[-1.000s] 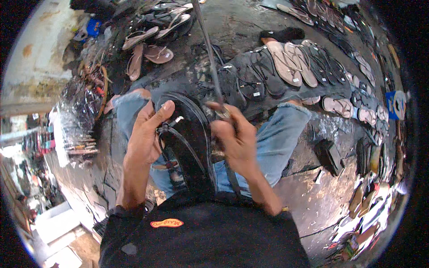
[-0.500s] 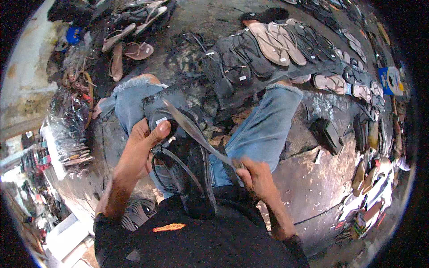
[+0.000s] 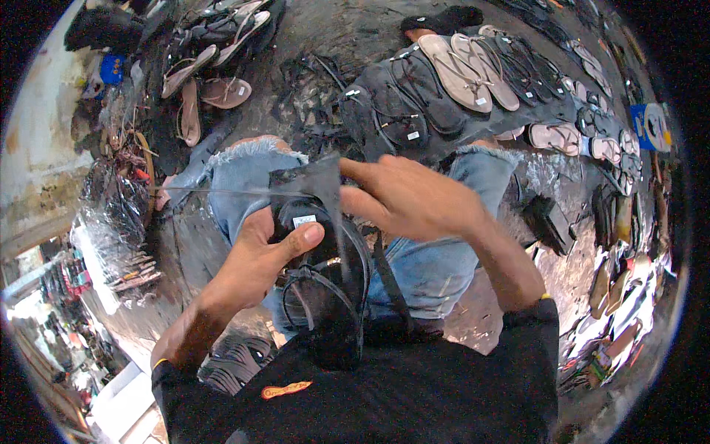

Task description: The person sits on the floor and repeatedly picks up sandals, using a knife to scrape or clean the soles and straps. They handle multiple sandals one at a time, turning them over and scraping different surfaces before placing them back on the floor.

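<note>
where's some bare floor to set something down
The floor looks bare ahead, beyond the dark scraps, between the sandal heap at upper left and the sandal row. A brown patch shows between the right forearm and the scattered shoes at far right. It is crowded along that row and on the left, around the plastic bag.

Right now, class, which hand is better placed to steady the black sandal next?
Probably the left hand: it grips the black sandal, thumb by the white label. The right hand is at the dark flap's edge.
</note>
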Available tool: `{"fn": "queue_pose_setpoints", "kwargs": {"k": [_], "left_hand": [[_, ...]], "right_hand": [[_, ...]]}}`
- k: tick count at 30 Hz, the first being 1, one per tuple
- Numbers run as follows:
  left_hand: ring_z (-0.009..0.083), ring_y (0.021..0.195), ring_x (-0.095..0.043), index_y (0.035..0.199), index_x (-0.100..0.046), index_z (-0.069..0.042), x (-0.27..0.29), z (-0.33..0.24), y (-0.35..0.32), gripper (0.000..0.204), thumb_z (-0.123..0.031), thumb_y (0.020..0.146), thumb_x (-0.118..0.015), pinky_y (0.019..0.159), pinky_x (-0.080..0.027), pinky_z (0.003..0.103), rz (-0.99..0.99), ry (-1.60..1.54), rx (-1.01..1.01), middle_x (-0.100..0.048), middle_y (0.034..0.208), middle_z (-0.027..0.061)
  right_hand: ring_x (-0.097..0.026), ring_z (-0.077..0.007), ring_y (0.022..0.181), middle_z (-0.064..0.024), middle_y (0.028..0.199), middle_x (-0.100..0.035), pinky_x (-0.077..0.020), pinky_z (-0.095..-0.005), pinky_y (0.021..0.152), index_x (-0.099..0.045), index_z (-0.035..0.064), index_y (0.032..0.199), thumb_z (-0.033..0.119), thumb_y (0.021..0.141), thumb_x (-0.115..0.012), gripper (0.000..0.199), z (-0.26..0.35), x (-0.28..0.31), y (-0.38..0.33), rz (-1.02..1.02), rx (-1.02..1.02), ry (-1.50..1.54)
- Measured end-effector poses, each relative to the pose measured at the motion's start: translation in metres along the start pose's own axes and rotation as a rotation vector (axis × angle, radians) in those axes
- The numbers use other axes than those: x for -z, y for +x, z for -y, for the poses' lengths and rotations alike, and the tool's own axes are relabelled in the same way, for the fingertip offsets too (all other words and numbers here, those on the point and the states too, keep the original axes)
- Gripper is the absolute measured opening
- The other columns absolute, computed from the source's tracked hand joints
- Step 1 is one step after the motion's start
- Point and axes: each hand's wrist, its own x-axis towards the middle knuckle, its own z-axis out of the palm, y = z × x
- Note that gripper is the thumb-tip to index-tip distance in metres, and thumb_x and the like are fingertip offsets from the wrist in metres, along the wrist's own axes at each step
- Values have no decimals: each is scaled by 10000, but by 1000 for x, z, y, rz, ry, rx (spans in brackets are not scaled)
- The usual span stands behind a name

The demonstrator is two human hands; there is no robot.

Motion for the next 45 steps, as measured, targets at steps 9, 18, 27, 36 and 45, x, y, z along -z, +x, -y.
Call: {"fn": "queue_pose_setpoints", "kwargs": {"k": [9,18,27,36,45], "left_hand": [[260,1135,-676,1399,-558,-112,-44,48,4,462,-226,960,-642,1009,-534,453,0,-755,-485,-689,1251,103],[240,997,-711,1206,-667,-112,-54,26,62,303,-332,997,-656,857,-590,419,-287,-1055,-487,-734,1135,65],[195,950,-717,1174,-679,-79,-58,89,4,204,-171,1004,-615,804,-629,369,-236,-1089,-235,-729,1056,59],[147,855,-685,1077,-633,-67,-40,119,-6,237,-59,886,-774,712,-585,305,-443,-657,-196,-675,981,40],[182,889,-690,1079,-645,44,-22,140,-16,250,-117,914,-738,737,-585,349,-393,-579,-369,-694,971,96]], "right_hand": [[-555,-235,541,-112,663,-600,-425,-376,524,-610,9,1133,232,1046,-510,259,-19,-65,-44,-800,17,359],[-453,-113,532,-28,618,-480,-357,-311,496,-585,23,984,350,1093,-451,370,-2,-104,-49,-892,25,474],[-634,-480,708,-238,748,-641,-475,-530,603,-579,82,1126,390,1025,-540,327,-32,-163,-164,-638,-331,97],[-573,-489,720,-246,733,-575,-416,-542,633,-552,60,1085,193,930,-588,207,-13,-98,-106,-450,-210,-10],[-607,-483,725,-248,760,-612,-464,-532,628,-553,71,1063,270,983,-604,220,-16,-100,-55,-393,7,244]]}}
